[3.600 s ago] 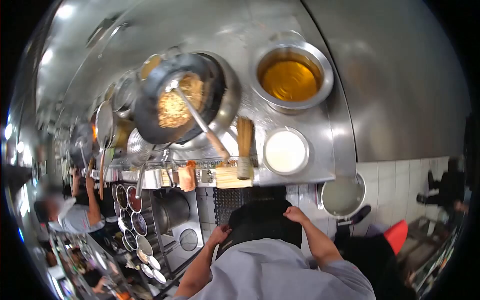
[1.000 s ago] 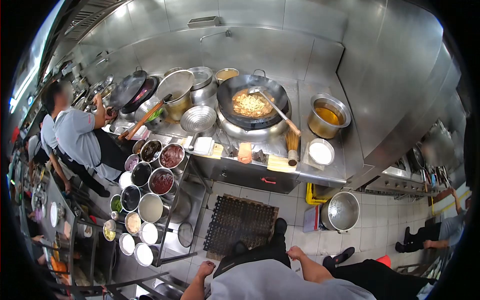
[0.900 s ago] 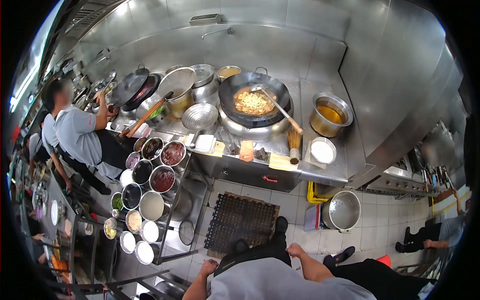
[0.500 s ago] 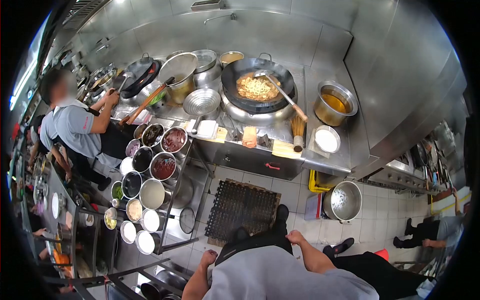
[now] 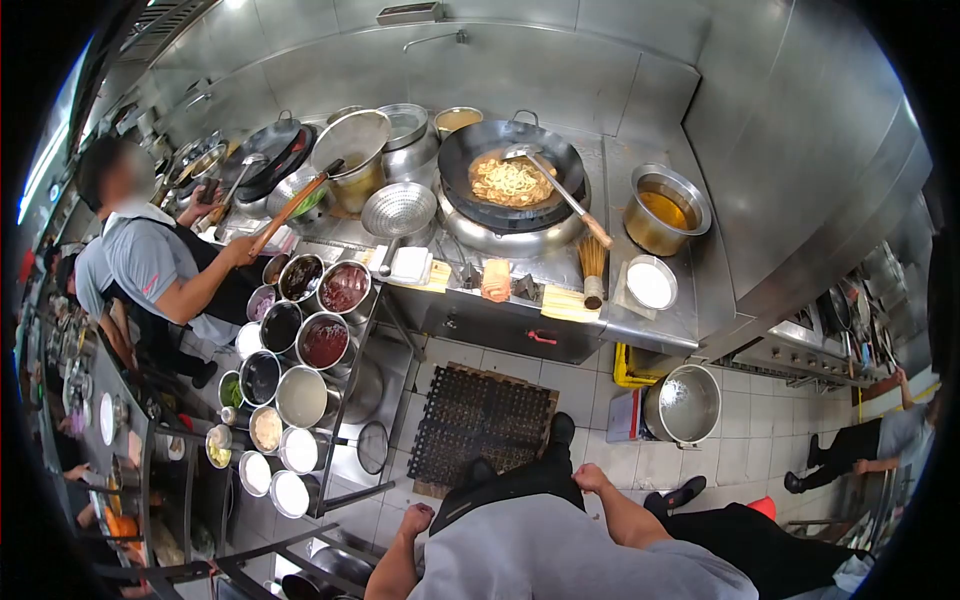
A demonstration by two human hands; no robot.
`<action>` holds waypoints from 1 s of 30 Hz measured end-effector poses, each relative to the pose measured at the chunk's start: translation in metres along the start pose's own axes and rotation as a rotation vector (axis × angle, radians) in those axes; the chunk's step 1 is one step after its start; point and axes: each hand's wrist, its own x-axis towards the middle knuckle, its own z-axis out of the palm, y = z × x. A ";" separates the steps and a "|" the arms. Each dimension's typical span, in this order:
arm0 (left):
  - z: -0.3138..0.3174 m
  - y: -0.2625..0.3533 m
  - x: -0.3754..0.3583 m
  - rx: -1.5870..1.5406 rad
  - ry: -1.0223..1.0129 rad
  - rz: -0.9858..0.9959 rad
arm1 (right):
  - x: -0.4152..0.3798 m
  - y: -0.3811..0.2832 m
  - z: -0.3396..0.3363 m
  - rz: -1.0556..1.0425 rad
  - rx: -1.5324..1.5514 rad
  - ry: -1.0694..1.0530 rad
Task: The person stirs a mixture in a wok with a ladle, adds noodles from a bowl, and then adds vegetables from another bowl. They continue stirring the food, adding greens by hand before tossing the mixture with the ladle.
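Note:
My left hand (image 5: 417,518) hangs beside my hip with its fingers curled closed, nothing visible in it. On the other side, my right hand (image 5: 590,478) is also closed, against the edge of my black trousers (image 5: 535,486). Both are well away from the stove. A black wok (image 5: 462,160) sits on the burner ahead of me, with pale strips of food in brown sauce (image 5: 512,182) in it. A ladle (image 5: 560,187) leans inside the wok, its wooden handle over the rim toward me.
A bamboo brush (image 5: 592,275), a pot of yellow oil (image 5: 664,212) and a white bowl (image 5: 651,283) stand right of the wok. Sauce containers (image 5: 302,396) crowd a rack at left. A co-worker (image 5: 165,265) holds a wooden-handled strainer. A black mat (image 5: 480,420) lies on the floor.
The co-worker at left has turned, one hand now on the strainer's wooden handle and the other higher up. My hands keep their places. The view has shifted slightly.

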 end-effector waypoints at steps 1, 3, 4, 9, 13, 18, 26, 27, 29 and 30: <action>0.000 0.000 0.002 0.001 -0.001 0.002 | -0.001 -0.001 0.000 0.000 0.002 0.002; -0.001 0.001 0.007 -0.063 -0.033 -0.094 | -0.003 -0.003 -0.002 0.008 0.003 0.010; 0.001 -0.003 0.012 -0.062 -0.033 -0.092 | -0.003 -0.004 -0.003 0.007 0.004 0.012; 0.005 -0.009 0.019 -0.077 -0.024 -0.071 | -0.002 -0.003 -0.005 -0.047 -0.041 0.029; 0.003 0.001 0.009 -0.086 -0.039 -0.090 | -0.003 -0.004 -0.007 -0.020 -0.008 0.002; 0.008 0.006 0.004 0.021 -0.014 -0.023 | -0.001 -0.004 -0.011 0.005 -0.024 -0.008; 0.009 0.014 -0.002 0.003 -0.044 -0.066 | 0.000 -0.005 -0.019 -0.011 -0.039 -0.027; 0.008 0.019 -0.005 -0.002 -0.040 -0.049 | -0.001 -0.006 -0.020 -0.024 -0.055 -0.027; 0.007 0.028 -0.013 0.006 -0.026 -0.062 | -0.005 -0.007 -0.022 -0.014 -0.016 0.030; 0.007 0.031 -0.014 0.014 -0.012 -0.073 | -0.005 -0.009 -0.023 -0.005 0.024 0.087</action>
